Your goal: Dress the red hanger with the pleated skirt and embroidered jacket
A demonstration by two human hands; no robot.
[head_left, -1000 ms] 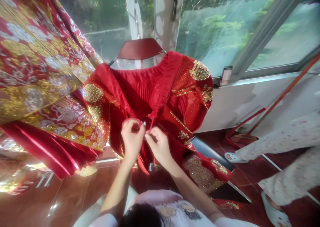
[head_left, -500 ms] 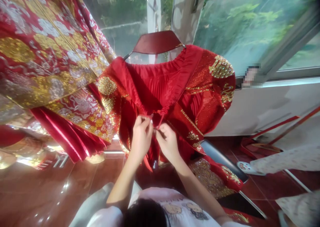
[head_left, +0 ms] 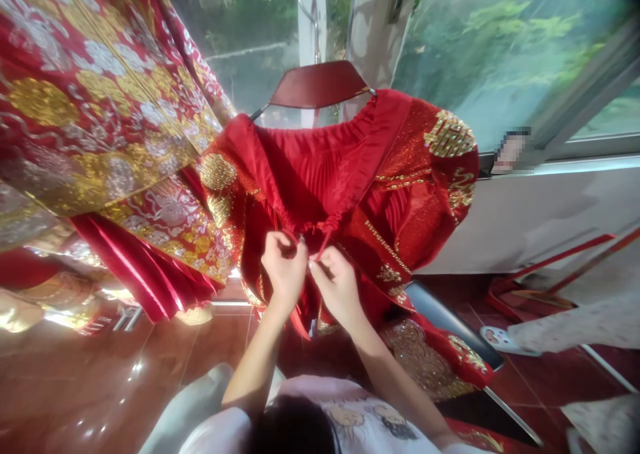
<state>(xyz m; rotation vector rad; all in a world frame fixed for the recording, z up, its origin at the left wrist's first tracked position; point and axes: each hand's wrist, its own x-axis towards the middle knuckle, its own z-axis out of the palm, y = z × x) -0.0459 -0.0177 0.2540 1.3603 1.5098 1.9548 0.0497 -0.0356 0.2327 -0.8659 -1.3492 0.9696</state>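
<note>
Red garment (head_left: 317, 171) | pleated, gold-trimmed | thin cord (head_left: 324, 244) pinched in hands (head_left: 286, 271) (head_left: 337, 284)

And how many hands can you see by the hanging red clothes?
2: the left hand, below the neckline of the red garment, and the right hand beside it, pinching a red cord. I see no others there.
</note>
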